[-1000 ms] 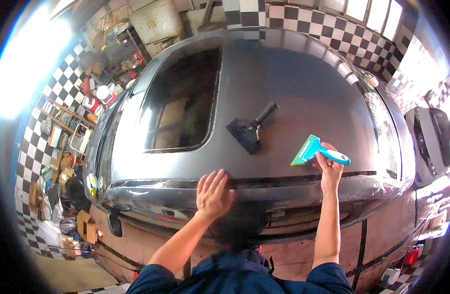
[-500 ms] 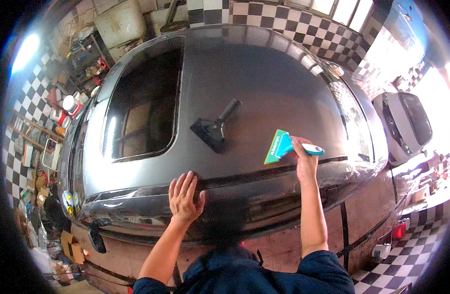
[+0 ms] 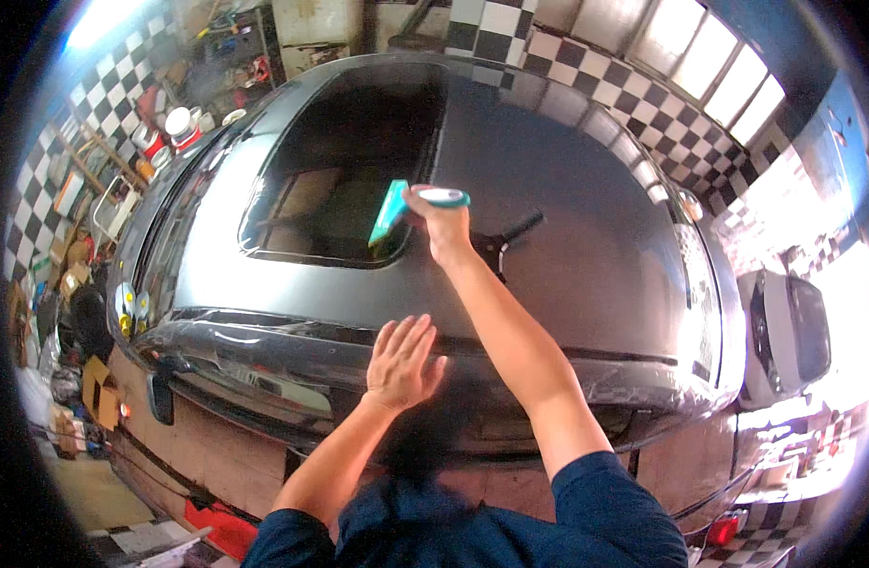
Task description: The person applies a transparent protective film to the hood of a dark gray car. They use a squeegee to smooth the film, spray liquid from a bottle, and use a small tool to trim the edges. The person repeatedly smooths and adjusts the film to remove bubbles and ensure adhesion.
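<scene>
A dark grey car roof (image 3: 567, 275) spreads out in front of me, with a black glass sunroof (image 3: 330, 142) in its left part. My right hand (image 3: 441, 220) is closed around the handle of a teal squeegee (image 3: 391, 213), whose blade is over the sunroof's near right corner; I cannot tell whether it touches the glass. Behind my right wrist, a black squeegee (image 3: 522, 228) lies on the roof, partly hidden by the arm. My left hand (image 3: 402, 364) rests flat at the roof's near edge, fingers stretched out, holding nothing.
Paint buckets (image 3: 181, 124) and clutter line the left wall. An open cardboard box (image 3: 99, 393) stands on the floor at lower left. A side mirror (image 3: 160, 398) juts out from the car's near side. Another grey car (image 3: 785, 336) is at the far right.
My right hand has carried the teal squeegee left and farther away, from the bare roof to the sunroof's corner. The view has shifted; my left hand stays flat at the roof's edge.
</scene>
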Available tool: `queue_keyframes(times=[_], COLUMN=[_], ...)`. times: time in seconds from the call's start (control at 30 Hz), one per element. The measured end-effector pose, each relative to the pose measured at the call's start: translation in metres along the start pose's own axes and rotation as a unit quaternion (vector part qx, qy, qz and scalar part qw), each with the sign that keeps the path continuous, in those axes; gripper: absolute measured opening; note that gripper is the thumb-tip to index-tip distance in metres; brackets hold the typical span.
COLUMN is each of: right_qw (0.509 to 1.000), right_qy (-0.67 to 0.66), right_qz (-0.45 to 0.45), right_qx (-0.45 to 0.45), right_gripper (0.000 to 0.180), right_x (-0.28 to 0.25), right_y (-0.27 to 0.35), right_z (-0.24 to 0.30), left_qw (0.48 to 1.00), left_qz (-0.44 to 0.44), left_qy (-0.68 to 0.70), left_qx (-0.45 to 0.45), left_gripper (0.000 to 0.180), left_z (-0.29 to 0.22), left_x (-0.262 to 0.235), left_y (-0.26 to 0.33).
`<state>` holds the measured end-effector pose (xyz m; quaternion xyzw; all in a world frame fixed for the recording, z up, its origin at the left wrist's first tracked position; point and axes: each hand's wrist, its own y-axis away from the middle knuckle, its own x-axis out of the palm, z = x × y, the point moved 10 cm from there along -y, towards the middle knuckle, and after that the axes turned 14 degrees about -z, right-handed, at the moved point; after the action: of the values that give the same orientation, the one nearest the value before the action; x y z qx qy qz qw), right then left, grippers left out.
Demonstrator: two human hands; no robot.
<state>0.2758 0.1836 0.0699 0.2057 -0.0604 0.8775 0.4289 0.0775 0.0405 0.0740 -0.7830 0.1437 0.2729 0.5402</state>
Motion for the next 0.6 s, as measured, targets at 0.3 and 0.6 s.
queue_keyframes(times=[0.3,0.6], right_qw=[0.928,0.321], right_qy=[0.224,0.803], right_qz=[-0.083,0.211], right_qx=[-0.286,-0.456], right_gripper=[0.037,0.056], right_x=[-0.022,-0.094], right_y=[-0.021,0.027], right_z=[0.085,0.085], left_qw=[0.999,0.998], left_qz=[-0.008,-0.003], left_qy=[0.024,0.041], left_qx=[-0.045,-0.039], left_gripper=[0.039,0.044], left_z=[0.016,0.013], left_x=[-0.004,0.003], left_y=[0.009,0.005])
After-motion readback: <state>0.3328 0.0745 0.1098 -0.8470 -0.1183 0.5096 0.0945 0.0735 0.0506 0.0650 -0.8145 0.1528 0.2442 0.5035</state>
